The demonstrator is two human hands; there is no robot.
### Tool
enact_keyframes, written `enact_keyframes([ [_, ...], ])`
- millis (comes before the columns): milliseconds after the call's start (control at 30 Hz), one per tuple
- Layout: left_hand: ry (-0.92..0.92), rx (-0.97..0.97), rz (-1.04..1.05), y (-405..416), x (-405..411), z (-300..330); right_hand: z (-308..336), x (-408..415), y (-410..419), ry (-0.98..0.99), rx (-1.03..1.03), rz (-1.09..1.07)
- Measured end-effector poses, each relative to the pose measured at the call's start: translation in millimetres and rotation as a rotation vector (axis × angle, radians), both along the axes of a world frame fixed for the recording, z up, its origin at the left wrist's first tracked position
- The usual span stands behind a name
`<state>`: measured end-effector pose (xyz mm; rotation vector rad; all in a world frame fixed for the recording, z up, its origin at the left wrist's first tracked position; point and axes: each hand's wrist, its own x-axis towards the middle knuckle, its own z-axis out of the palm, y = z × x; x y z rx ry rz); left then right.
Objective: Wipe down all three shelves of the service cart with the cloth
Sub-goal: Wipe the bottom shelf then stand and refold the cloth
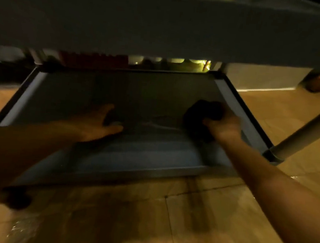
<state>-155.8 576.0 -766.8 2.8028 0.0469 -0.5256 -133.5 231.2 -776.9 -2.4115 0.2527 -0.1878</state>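
Right hand (225, 125) clenches dark cloth (200, 117) against low cart shelf (141, 100), near right rim. Left hand (95, 122) spread, flat on shelf.

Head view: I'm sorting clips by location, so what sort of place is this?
Probably a dim indoor service or kitchen area, though I can't be sure. A metal cart shelf stands on a tiled floor, the right hand presses a dark cloth on it, and a pale wall runs behind.

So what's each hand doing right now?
Left hand: open, flat on the bottom shelf, holding nothing.
Right hand: closed on the dark cloth.
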Motion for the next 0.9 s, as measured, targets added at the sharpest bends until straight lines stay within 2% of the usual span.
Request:
enact_keyframes([
  [33,-0.017,0.028,0.076,16.0,-7.8,-16.6,-6.6,8.9,-9.7,-0.015,-0.003,-0.046],
  [167,-0.069,0.183,0.147,36.0,-28.8,-73.3,-44.9,7.7,-17.9,-0.065,0.006,-0.098],
  [300,-0.097,0.203,0.181,22.6,-32.4,-85.6,-52.1,13.1,-15.3,0.192,-0.353,-0.128],
  [333,-0.105,0.205,0.173,22.5,-32.8,-87.6,-46.4,18.7,-13.7,0.203,-0.427,-0.133],
  [400,-0.091,0.203,0.158,25.8,-34.8,-90.0,-40.0,28.4,-10.6,0.161,-0.482,-0.107],
  [467,-0.069,0.216,0.13,29.0,-35.0,-92.1,-44.7,32.4,-11.9,0.189,-0.503,0.016],
  [567,-0.075,0.221,0.1,30.6,-37.9,-95.7,-59.9,30.5,-15.2,0.126,-0.489,0.12],
  [733,-0.088,0.185,0.102,31.1,-36.9,-98.0,-62.7,61.7,-4.7,-0.026,-0.437,-0.09],
  [900,-0.089,0.168,0.094,31.5,-38.4,-96.6,-79.9,74.5,50.8,-0.205,-0.257,-0.093],
])
